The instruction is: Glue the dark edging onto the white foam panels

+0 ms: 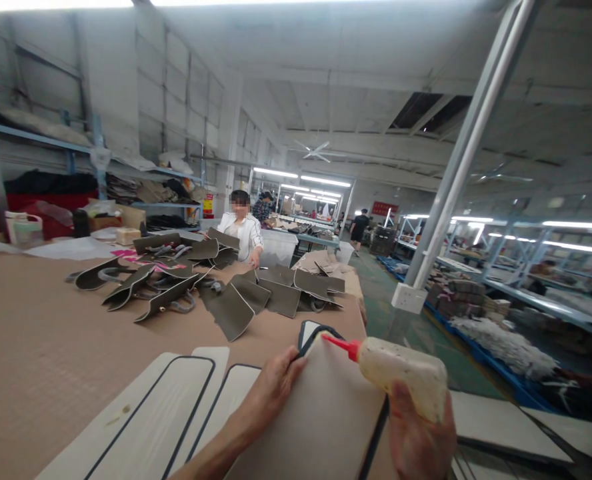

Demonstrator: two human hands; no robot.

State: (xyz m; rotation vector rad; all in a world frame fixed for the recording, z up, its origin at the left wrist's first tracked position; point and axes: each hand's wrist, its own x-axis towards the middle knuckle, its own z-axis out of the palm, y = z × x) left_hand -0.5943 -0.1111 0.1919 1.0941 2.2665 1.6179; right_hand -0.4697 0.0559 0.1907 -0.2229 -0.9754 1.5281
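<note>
My right hand (421,433) is wrapped round a cloudy plastic glue bottle (403,370) with a red nozzle. The bottle lies tilted, and the nozzle's tip meets the top corner of a pale panel (311,407) with a dark edge. At the panel's upper left edge, my left hand (281,377) grips it between thumb and fingers. Below and to the left, further pale panels with dark border lines (161,407) rest on the table, one partly behind my left forearm. A small yellowish smear shows on the leftmost one.
Dark olive pieces with grey handles (156,287) are heaped across the brown tabletop (41,333). Behind them stands a person in a white jacket (243,230). A metal post with a socket box (409,298) rises at the right. More pale panels (506,427) lie lower right.
</note>
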